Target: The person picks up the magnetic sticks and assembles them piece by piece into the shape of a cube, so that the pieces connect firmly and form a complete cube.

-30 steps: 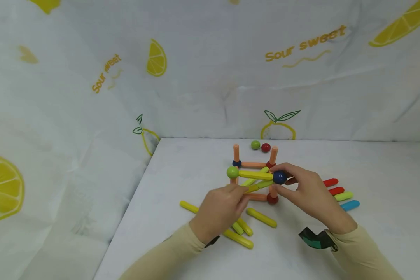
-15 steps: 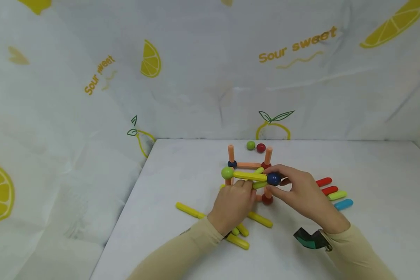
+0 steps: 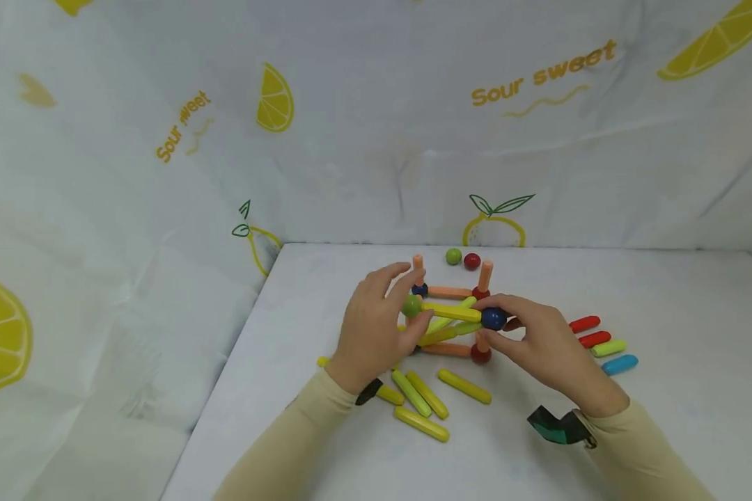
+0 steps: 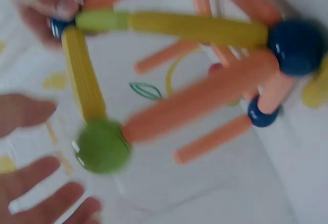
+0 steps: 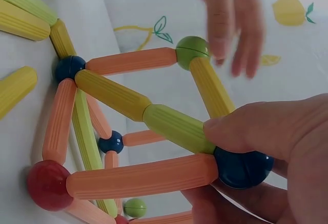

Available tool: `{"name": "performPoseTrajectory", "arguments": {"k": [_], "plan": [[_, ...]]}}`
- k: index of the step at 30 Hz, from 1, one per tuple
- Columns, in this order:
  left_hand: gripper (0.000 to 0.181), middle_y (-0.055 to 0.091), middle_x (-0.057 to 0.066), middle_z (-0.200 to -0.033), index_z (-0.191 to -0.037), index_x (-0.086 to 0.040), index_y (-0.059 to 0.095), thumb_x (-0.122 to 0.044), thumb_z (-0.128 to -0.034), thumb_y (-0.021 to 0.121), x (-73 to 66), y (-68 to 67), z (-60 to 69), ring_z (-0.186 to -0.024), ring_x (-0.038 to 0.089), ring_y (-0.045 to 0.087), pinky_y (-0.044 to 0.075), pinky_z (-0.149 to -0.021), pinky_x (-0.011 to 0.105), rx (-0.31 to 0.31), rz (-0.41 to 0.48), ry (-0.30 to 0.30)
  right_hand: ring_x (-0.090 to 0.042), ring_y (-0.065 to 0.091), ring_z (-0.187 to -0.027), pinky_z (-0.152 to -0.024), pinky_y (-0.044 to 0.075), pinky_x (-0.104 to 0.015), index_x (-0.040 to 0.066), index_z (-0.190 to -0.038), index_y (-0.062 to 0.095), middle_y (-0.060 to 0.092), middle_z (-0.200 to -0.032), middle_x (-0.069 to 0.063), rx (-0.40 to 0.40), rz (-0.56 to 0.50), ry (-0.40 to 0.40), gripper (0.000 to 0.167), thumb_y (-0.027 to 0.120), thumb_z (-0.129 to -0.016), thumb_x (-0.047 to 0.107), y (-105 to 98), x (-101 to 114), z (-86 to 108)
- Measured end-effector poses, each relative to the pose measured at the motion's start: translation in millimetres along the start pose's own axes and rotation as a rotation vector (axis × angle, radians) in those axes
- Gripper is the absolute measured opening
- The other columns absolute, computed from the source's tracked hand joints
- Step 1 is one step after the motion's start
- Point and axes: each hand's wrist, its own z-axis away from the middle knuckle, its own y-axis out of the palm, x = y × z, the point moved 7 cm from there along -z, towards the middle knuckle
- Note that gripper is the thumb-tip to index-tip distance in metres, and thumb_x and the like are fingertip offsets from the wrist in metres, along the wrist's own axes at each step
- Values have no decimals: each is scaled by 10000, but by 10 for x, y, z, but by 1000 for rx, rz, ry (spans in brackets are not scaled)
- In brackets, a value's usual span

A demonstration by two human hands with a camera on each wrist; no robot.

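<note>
My right hand (image 3: 542,341) pinches a dark blue ball (image 3: 494,319) at the upper front right corner of a frame of magnetic sticks and balls. From that ball a yellow stick (image 3: 451,312) runs to a green ball (image 4: 104,146). My left hand (image 3: 376,330) is beside the green ball, fingers spread and apart from it in both wrist views. Below, a diagonal of a yellow stick (image 5: 113,95) joined to a light green stick (image 5: 179,129) links the held ball to a lower blue ball (image 5: 70,69). An orange stick (image 5: 143,177) stands between the held ball and a red ball (image 5: 49,185).
Loose yellow sticks (image 3: 421,424) and a light green stick (image 3: 411,393) lie in front of the frame. At the right are red sticks (image 3: 584,323), a lime stick (image 3: 609,348) and a blue stick (image 3: 620,364). A loose green ball (image 3: 454,256) and red ball (image 3: 472,261) sit behind.
My left hand first moved in at the diagonal under the top yellow stick, then drew back up and left to the green ball, its fingers spreading. My right hand stays on the blue ball.
</note>
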Motion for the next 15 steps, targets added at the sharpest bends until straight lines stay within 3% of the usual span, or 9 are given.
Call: {"name": "performPoseTrajectory", "arguments": {"k": [2, 5, 9, 15], "plan": [[499, 694, 46, -1375, -1408, -115, 671, -313, -976, 822, 180, 80, -1, -1217, 187, 691, 592, -1044, 340, 114, 107, -38, -275, 735, -1016, -834, 646, -454, 159, -1355, 708, 770, -1260, -105, 11, 0, 16, 421, 840, -962, 235, 12, -4, 2], [426, 719, 5, -1313, -1379, -115, 687, -245, -993, 812, 293, 160, 57, -1119, 115, 695, 598, -999, 281, 221, 261, -72, -279, 735, -1015, -829, 644, -443, 157, -1360, 706, 768, -1265, -108, 17, 4, 22, 424, 836, -966, 244, 23, 1, 5], [371, 724, 5, -1266, -1356, -105, 698, -194, -1008, 790, 313, 165, 86, -1000, 96, 673, 601, -920, 247, 246, 338, -73, -296, 735, -1017, -819, 644, -440, 163, -1366, 703, 767, -1269, -117, 9, 8, 27, 432, 835, -967, 265, 8, 7, -1], [395, 713, 1, -1298, -1375, -120, 687, -175, -1000, 797, 314, 174, 109, -985, 85, 672, 597, -901, 222, 252, 338, -89, -297, 727, -1040, -848, 651, -494, 175, -1376, 700, 766, -1258, -108, 23, 4, 37, 442, 835, -969, 284, 8, -11, -12]]}}
